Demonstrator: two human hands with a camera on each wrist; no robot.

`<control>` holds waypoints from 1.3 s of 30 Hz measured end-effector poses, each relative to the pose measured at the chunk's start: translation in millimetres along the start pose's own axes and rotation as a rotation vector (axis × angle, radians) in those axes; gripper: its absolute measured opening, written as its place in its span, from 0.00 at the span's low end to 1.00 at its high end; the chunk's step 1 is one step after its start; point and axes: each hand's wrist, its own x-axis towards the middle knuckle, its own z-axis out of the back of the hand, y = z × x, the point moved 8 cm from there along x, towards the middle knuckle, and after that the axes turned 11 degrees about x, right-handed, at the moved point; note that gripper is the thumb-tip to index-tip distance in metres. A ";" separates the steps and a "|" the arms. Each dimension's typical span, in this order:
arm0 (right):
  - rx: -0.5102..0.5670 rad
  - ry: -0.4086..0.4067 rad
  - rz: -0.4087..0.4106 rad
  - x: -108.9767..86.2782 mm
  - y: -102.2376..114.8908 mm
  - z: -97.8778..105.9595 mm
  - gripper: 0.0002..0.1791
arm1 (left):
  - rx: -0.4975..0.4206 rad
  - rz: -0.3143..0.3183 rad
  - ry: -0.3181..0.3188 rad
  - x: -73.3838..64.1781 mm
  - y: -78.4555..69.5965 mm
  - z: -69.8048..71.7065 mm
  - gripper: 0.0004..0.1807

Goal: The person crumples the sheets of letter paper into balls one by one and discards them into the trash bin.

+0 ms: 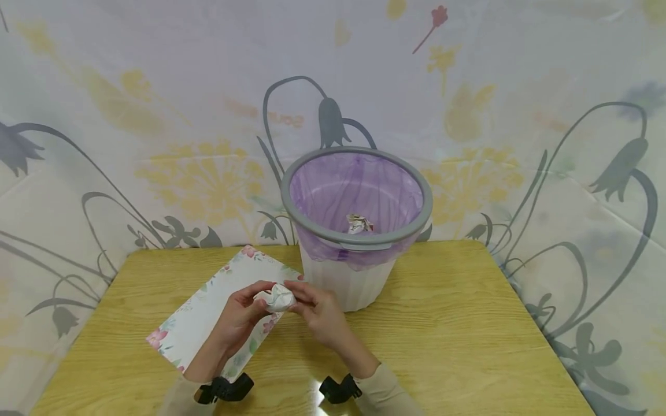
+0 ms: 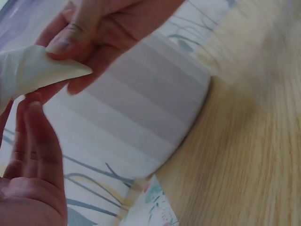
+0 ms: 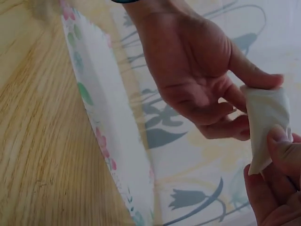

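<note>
A crumpled piece of white paper (image 1: 278, 298) is held up between both hands, above the edge of a white sheet. My left hand (image 1: 240, 316) pinches its left end, thumb on top in the right wrist view. From the other side my right hand (image 1: 324, 316) grips the paper between thumb and fingers. In the left wrist view the folded paper (image 2: 33, 73) tapers to a point beside the right thumb. Below the left hand lies the white sheet of paper (image 1: 203, 315) with a floral border, flat on the table.
Just beyond the hands stands a white bin (image 1: 338, 283) with a grey rim (image 1: 359, 238) and a purple liner (image 1: 359, 179). Another crumpled paper (image 1: 359, 224) lies inside. The wooden table (image 1: 458, 335) ends at a flower-printed curtain (image 1: 198, 104).
</note>
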 end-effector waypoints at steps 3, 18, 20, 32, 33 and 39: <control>-0.001 -0.005 -0.016 -0.1 -3.4 1.1 0.19 | 0.056 0.013 0.002 -1.3 2.8 1.1 0.18; 0.034 -0.089 -0.028 -3.4 -17.8 7.0 0.18 | 0.466 -0.106 -0.037 -0.5 -15.5 -4.0 0.22; 0.077 -0.098 -0.063 -4.6 -20.3 5.6 0.19 | 0.610 -0.160 -0.091 -0.9 -20.7 -5.1 0.25; 0.502 -0.061 -0.311 -11.8 -40.6 -8.8 0.30 | 0.715 -0.336 -0.170 -4.4 -56.8 -25.0 0.26; 0.549 -0.052 -0.321 -11.6 -41.2 -10.3 0.31 | 0.713 -0.350 -0.176 -4.7 -55.3 -23.7 0.26; 0.674 -0.042 -0.348 -10.7 -40.6 -13.3 0.34 | 0.634 -0.429 -0.179 -4.9 -36.9 -13.7 0.18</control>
